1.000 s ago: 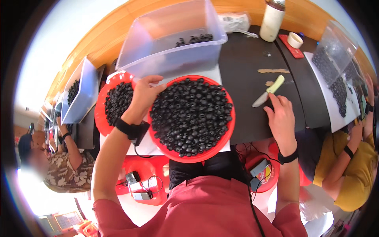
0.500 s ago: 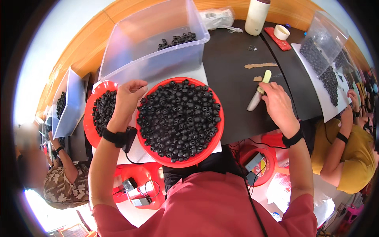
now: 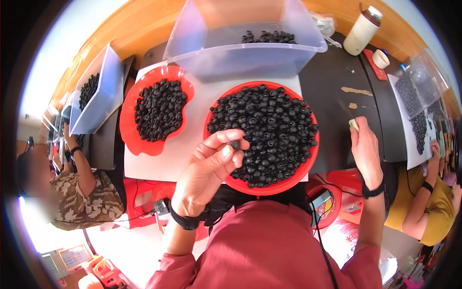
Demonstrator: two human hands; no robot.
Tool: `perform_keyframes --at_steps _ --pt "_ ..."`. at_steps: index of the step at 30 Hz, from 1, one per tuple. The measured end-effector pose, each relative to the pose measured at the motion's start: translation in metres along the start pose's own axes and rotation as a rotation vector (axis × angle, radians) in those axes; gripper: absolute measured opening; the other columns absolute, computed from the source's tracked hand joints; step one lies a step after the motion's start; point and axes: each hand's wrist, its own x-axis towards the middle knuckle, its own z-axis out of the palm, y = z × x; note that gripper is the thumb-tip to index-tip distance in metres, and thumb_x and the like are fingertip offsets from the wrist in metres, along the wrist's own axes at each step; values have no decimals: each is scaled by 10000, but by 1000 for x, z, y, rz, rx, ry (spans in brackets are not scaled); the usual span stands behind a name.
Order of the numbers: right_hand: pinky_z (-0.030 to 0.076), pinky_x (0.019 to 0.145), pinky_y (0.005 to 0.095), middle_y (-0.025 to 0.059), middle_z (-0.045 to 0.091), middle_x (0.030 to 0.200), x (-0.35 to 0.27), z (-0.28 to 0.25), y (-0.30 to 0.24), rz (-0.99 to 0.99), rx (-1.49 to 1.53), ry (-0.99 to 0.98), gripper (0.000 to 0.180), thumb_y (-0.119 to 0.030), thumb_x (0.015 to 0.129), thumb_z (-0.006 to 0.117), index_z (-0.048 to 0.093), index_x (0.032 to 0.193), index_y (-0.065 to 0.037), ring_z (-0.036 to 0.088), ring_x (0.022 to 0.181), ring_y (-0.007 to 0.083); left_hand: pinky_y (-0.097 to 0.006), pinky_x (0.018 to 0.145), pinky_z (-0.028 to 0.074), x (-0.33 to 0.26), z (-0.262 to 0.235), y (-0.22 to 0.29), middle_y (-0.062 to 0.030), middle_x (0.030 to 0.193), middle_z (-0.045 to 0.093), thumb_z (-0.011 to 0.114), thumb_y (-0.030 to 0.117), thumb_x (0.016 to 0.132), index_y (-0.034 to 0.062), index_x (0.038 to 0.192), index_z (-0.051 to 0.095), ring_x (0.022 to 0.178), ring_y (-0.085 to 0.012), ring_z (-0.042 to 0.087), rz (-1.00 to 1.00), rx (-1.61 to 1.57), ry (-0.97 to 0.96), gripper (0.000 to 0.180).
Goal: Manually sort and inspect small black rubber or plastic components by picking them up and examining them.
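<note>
Between the thumb and fingertips of my left hand (image 3: 204,171) is a small round black piece (image 3: 234,144), held over the left part of a round red basin (image 3: 257,190). The basin is heaped with similar black pieces (image 3: 269,125), many showing a hole. My right hand (image 3: 367,151) is closed round the pale green handle of a knife (image 3: 354,124), right of the basin. Its thin blade points up and away, seen nearly edge-on. Left of the basin lies a red wavy-edged dish (image 3: 130,130) holding more black pieces.
A large clear plastic bin (image 3: 245,62) with some black pieces stands behind the basin. At the far right are a white flask (image 3: 362,34), a red slab (image 3: 375,67) and a small white cup (image 3: 380,59). People sit on both sides; cables hang below the table (image 3: 332,96).
My left hand has come from the basin's left edge to over its near left part, now pinching a black piece. The knife, previously lying under my right fingers, is now gripped and raised. The view has shifted left.
</note>
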Motion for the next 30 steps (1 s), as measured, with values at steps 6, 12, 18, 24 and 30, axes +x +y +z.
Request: perform_keyframes --at_steps 6,12,18,24,30 --pt "524 674 337 182 668 889 -21 -22 -103 104 654 -51 260 -75 958 552 561 1214 -28 693 783 279 -242 712 469 -1 -11 -16 -89 982 616 595 164 970 7 1168 606 756 -115 546 55 -169 -54 253" --pt "527 688 296 154 681 946 -23 -25 -143 -42 873 -114 234 -27 938 601 619 1168 13 679 781 241 -235 693 456 0 -4 -23 -87 961 610 565 164 988 0 1185 596 739 -111 530 3 -162 -20 258" --pt "495 575 334 113 644 825 -21 -20 -156 -183 876 -30 301 6 857 677 638 1154 -20 620 644 237 -237 707 470 2 -9 -34 -93 958 617 557 130 989 -1 1162 600 749 -116 548 82 -168 -53 222" --pt "478 526 327 60 604 744 -21 -22 -163 -166 851 -72 312 -51 834 726 662 1139 -62 587 589 199 -251 729 490 -1 -14 -37 -110 987 629 554 116 988 1 1180 592 765 -125 569 41 -197 3 228" --pt "442 491 335 41 532 674 -24 -20 -162 -198 765 -72 354 -111 795 771 679 1136 -75 536 541 190 -279 815 520 2 -14 -35 -94 1035 620 558 115 982 -2 1246 564 853 -143 600 71 -167 -11 289"
